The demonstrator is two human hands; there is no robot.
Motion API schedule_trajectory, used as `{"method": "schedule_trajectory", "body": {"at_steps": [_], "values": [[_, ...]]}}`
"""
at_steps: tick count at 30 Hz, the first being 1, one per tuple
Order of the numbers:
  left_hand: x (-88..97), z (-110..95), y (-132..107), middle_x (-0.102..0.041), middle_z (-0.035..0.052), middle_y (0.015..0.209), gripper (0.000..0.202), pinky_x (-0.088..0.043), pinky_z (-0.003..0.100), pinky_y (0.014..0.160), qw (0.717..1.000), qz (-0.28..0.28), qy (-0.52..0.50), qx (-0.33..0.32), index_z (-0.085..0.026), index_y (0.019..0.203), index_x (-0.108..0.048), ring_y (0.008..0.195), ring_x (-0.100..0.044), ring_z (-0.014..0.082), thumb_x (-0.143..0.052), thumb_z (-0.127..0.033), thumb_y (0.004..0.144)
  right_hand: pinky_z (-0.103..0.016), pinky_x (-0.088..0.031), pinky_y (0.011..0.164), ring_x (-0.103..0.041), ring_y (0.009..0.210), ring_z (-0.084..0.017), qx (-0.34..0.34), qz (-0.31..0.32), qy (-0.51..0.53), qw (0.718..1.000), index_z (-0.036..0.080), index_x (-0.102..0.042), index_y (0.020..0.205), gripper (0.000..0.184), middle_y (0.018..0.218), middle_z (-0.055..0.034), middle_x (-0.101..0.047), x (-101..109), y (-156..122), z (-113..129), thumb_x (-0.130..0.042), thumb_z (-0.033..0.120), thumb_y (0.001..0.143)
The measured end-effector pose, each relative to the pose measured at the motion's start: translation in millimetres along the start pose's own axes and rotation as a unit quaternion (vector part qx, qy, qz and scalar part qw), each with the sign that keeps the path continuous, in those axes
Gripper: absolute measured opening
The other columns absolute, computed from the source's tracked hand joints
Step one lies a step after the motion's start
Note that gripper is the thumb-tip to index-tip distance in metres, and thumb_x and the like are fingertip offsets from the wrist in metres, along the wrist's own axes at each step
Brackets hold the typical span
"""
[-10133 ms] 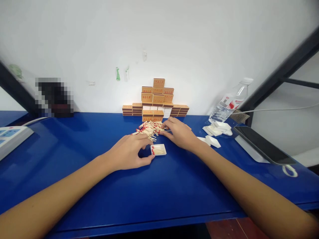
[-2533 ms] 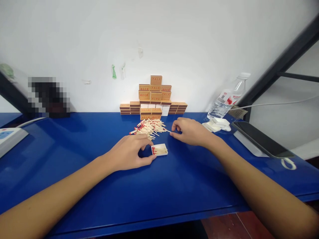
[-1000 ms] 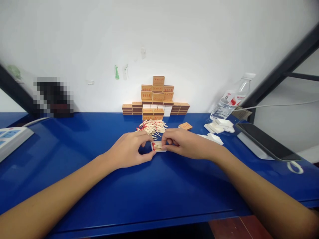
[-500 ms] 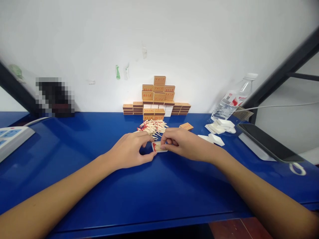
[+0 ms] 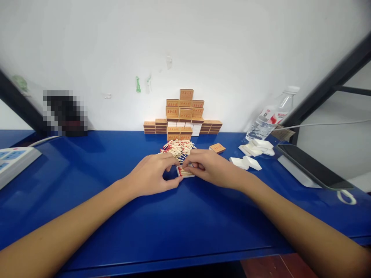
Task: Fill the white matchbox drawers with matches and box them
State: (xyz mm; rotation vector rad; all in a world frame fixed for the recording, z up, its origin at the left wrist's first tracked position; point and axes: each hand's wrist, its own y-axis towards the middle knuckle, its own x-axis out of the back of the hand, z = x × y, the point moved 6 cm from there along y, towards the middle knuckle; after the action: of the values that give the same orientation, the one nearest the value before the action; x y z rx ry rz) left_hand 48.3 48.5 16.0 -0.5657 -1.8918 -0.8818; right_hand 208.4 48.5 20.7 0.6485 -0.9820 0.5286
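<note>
A small white matchbox tray (image 5: 183,172) with red-tipped matches in it lies on the blue table (image 5: 174,224). My left hand (image 5: 152,175) curls round the tray's left end, thumb and fingers pinching it. My right hand (image 5: 210,168) rests over the tray's right side, its fingertips pressed down onto the matches inside. Just behind both hands lies a loose heap of red-tipped matches (image 5: 178,148).
Orange matchboxes are stacked (image 5: 182,116) against the white wall. A single orange sleeve (image 5: 217,148) and several empty white trays (image 5: 249,162) lie to the right, near a water bottle (image 5: 268,117) and a phone (image 5: 314,168). A power strip (image 5: 13,162) sits at far left.
My right hand came back from the match heap to the tray and now presses matches into it. My left hand has kept its hold on the tray.
</note>
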Motion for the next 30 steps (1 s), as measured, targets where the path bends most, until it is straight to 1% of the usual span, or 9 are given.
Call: {"method": "schedule_trajectory", "body": {"at_steps": [6,12,15,18,20,22,24,27,30], "values": [[-0.4,0,1,-0.062,0.0,0.08,0.023,-0.042,0.03,0.064,1.0,0.011,-0.001,0.003,-0.019,0.102,-0.073,0.071,-0.057,0.0162,-0.068,-0.039,0.09,-0.029,-0.035,0.067,-0.051,0.073,-0.015,-0.038,0.043,-0.049,0.997,0.017,-0.068,0.091,0.012,0.086,-0.0034,-0.063,3,-3,-1,-0.06,0.018,0.1],[-3.2,3,1,-0.062,-0.0001,0.079,0.023,-0.041,0.031,0.064,0.999,0.032,0.003,0.018,-0.019,0.097,-0.071,0.071,-0.058,0.0168,-0.067,-0.041,0.09,-0.029,-0.034,0.067,-0.049,0.073,-0.015,-0.045,0.061,-0.037,0.996,0.018,-0.065,0.088,0.01,0.083,-0.0019,-0.062,6,-5,0,-0.061,0.019,0.098],[-3.3,3,2,-0.062,-0.0001,0.078,0.024,-0.041,0.031,0.064,0.999,0.03,0.005,0.015,-0.019,0.096,-0.071,0.07,-0.057,0.0168,-0.067,-0.041,0.09,-0.029,-0.033,0.066,-0.049,0.071,-0.015,-0.043,0.061,-0.029,0.997,0.019,-0.064,0.085,0.012,0.081,-0.0011,-0.061,7,-5,0,-0.06,0.018,0.097],[-2.3,2,2,-0.061,-0.0004,0.076,0.024,-0.041,0.031,0.063,1.0,0.024,0.004,0.005,-0.019,0.096,-0.072,0.069,-0.056,0.0165,-0.068,-0.041,0.09,-0.028,-0.033,0.064,-0.049,0.068,-0.014,-0.054,0.038,-0.019,0.998,0.02,-0.064,0.082,0.016,0.074,0.0007,-0.057,9,-2,-5,-0.063,0.024,0.097],[-2.4,1,1,-0.061,-0.0006,0.076,0.024,-0.042,0.031,0.063,1.0,0.023,-0.002,-0.002,-0.019,0.098,-0.073,0.069,-0.057,0.0162,-0.068,-0.041,0.09,-0.028,-0.033,0.064,-0.05,0.067,-0.014,-0.085,-0.009,-0.032,0.996,0.02,-0.065,0.083,0.017,0.072,0.0013,-0.056,11,-1,-15,-0.063,0.028,0.098],[-3.5,-1,0,-0.063,-0.0009,0.078,0.024,-0.043,0.03,0.065,1.0,0.028,-0.01,-0.007,-0.02,0.101,-0.074,0.07,-0.059,0.0159,-0.069,-0.041,0.09,-0.029,-0.034,0.065,-0.053,0.07,-0.015,-0.123,-0.065,-0.066,0.988,0.019,-0.067,0.089,0.013,0.078,-0.0002,-0.06,13,0,-28,-0.065,0.029,0.098],[-5.1,-2,0,-0.064,-0.0013,0.079,0.025,-0.043,0.03,0.065,0.999,0.034,-0.017,-0.007,-0.02,0.102,-0.074,0.07,-0.059,0.0155,-0.069,-0.041,0.09,-0.03,-0.037,0.068,-0.058,0.077,-0.017,-0.143,-0.093,-0.102,0.98,0.018,-0.067,0.098,0.014,0.09,-0.0034,-0.064,10,1,-39,-0.07,0.032,0.096],[-6.2,-3,0,-0.065,-0.0015,0.079,0.025,-0.042,0.03,0.063,0.999,0.04,-0.019,-0.005,-0.021,0.103,-0.075,0.068,-0.06,0.015,-0.069,-0.042,0.09,-0.031,-0.04,0.073,-0.061,0.083,-0.019,-0.143,-0.095,-0.124,0.977,0.018,-0.066,0.104,0.018,0.1,-0.0064,-0.064,4,2,-51,-0.069,0.034,0.097],[-5.4,-5,0,-0.066,-0.001,0.081,0.024,-0.043,0.03,0.065,0.999,0.036,-0.016,-0.015,-0.021,0.103,-0.075,0.071,-0.061,0.0153,-0.069,-0.041,0.09,-0.031,-0.041,0.073,-0.062,0.087,-0.02,-0.144,-0.086,-0.138,0.976,0.019,-0.066,0.105,0.015,0.104,-0.0069,-0.064,3,3,-56,-0.065,0.033,0.1]]}}
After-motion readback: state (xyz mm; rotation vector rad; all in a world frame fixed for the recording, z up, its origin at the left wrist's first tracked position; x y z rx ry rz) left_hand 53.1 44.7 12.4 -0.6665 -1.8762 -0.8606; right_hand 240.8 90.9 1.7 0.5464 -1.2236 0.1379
